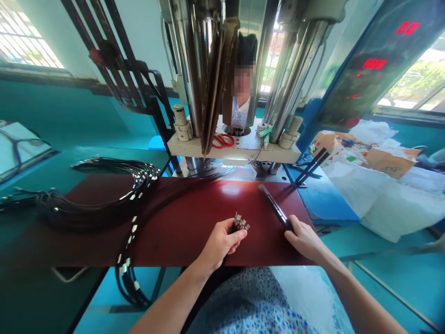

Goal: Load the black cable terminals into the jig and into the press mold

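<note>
My left hand (222, 241) is closed round a small bunch of black cables whose metal connector ends (240, 222) stick up above my fingers. My right hand (303, 237) grips the near end of a long, flat black tool (274, 208) that lies slanted on the red-brown mat (194, 222). Both hands rest over the near edge of this mat, in front of a vertical press machine (229, 148).
A large bundle of black cables (104, 199) with white tags lies on the mat's left and hangs off the front edge. Red scissors (222, 140) sit on the machine's plate. A person stands behind the machine. Cardboard and white plastic bags (375, 185) pile up at the right.
</note>
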A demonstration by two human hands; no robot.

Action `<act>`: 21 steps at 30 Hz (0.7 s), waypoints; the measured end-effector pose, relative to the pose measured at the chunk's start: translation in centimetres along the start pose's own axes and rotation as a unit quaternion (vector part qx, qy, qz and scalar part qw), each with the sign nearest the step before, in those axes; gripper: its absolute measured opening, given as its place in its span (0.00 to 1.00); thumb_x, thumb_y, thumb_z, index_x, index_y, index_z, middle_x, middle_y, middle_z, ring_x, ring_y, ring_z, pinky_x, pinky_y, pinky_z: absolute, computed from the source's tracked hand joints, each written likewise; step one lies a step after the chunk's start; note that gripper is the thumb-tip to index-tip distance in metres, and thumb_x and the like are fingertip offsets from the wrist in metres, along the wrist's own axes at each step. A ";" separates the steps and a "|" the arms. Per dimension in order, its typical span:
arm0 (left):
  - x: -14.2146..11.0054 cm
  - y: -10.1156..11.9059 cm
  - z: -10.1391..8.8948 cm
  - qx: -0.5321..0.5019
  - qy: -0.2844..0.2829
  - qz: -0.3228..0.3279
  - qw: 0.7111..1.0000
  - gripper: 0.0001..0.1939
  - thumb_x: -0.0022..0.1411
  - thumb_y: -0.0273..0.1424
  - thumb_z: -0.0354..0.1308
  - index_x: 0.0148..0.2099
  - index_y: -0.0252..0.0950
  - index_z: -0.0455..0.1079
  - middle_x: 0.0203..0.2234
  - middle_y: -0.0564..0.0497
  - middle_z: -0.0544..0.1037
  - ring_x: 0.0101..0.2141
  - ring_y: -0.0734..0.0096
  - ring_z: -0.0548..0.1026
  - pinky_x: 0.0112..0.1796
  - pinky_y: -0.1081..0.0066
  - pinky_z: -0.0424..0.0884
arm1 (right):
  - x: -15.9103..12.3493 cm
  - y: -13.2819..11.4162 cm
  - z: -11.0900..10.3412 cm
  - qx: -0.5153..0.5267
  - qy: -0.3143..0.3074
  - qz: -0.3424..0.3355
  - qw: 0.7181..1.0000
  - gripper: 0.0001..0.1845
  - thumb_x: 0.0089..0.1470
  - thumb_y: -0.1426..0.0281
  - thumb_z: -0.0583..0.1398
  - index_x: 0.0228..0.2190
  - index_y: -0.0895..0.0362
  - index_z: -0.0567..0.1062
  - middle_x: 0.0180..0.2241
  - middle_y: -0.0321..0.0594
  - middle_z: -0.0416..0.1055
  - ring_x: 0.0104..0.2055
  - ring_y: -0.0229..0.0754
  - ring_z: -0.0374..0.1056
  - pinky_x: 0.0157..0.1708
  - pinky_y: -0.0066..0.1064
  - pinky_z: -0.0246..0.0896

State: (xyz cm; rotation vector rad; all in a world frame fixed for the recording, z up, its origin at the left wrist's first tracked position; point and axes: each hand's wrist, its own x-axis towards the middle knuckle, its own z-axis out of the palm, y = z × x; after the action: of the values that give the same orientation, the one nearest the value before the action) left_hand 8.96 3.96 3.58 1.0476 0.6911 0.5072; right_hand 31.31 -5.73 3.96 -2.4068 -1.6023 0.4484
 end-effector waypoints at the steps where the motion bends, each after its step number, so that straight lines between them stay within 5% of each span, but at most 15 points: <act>1: 0.0 0.0 0.0 0.003 0.001 -0.006 1.000 0.14 0.49 0.36 0.60 0.30 0.32 0.62 0.13 0.61 0.57 0.13 0.87 0.51 0.15 0.80 0.44 | 0.1 -0.4 0.4 0.102 -0.017 0.007 0.995 0.03 0.47 0.73 0.49 0.25 0.54 0.55 0.21 0.33 0.63 0.21 0.39 0.64 0.21 0.28 0.51; 5: 0.3 -0.2 0.6 0.032 -0.001 -0.019 0.999 0.13 0.49 0.37 0.59 0.27 0.33 0.60 0.12 0.61 0.57 0.12 0.87 0.50 0.13 0.80 0.43 | -0.1 -3.2 2.5 0.478 -0.057 0.008 0.876 0.10 0.45 0.70 0.52 0.35 0.55 0.61 0.19 0.26 0.60 0.11 0.31 0.52 0.09 0.22 0.44; 10: 0.9 -0.5 1.6 0.089 -0.003 -0.037 0.995 0.11 0.47 0.35 0.58 0.25 0.34 0.60 0.10 0.61 0.58 0.10 0.85 0.51 0.12 0.80 0.45 | -0.7 -7.3 5.0 0.630 0.032 -0.006 0.776 0.25 0.53 0.58 0.53 0.49 0.59 0.63 0.15 0.27 0.61 0.10 0.30 0.51 0.08 0.21 0.44; 21: 1.1 -0.4 2.0 0.086 -0.019 -0.059 0.994 0.08 0.47 0.33 0.57 0.26 0.35 0.61 0.10 0.61 0.57 0.10 0.85 0.50 0.11 0.81 0.45 | -0.8 -7.3 6.6 0.615 0.086 -0.022 0.783 0.23 0.54 0.60 0.55 0.49 0.58 0.68 0.21 0.33 0.67 0.13 0.28 0.54 0.10 0.21 0.50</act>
State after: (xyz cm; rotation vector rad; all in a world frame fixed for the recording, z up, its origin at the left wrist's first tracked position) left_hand 11.20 3.35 3.51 1.1676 0.7681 0.3277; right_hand 22.38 -3.56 0.44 -1.3144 -0.7797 0.8701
